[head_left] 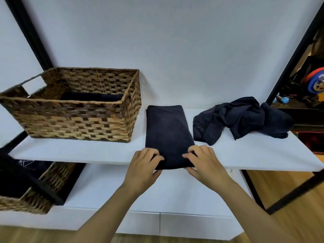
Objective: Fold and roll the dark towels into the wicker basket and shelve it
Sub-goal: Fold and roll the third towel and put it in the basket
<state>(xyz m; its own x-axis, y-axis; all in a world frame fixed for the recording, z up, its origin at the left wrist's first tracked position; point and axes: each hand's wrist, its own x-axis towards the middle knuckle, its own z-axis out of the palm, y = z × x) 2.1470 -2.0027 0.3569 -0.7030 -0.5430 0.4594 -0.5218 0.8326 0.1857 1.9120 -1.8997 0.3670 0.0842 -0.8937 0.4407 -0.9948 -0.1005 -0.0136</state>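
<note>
A dark navy towel (pixel 167 130), folded into a long narrow strip, lies on the white shelf (pixel 254 155) with its near end at the shelf's front edge. My left hand (pixel 143 167) pinches the near left corner of that strip. My right hand (pixel 206 163) pinches the near right corner. Left of the strip stands the wicker basket (pixel 77 120), with dark cloth showing low inside it. A crumpled pile of dark towels (pixel 242 120) lies to the right of the strip.
A second wicker basket (pixel 40 193) with dark fabric sits on the lower white shelf (pixel 157 190) at the left. Black frame posts (pixel 33 37) flank the shelf. Clutter with a blue and orange object (pixel 315 83) shows beyond the right post.
</note>
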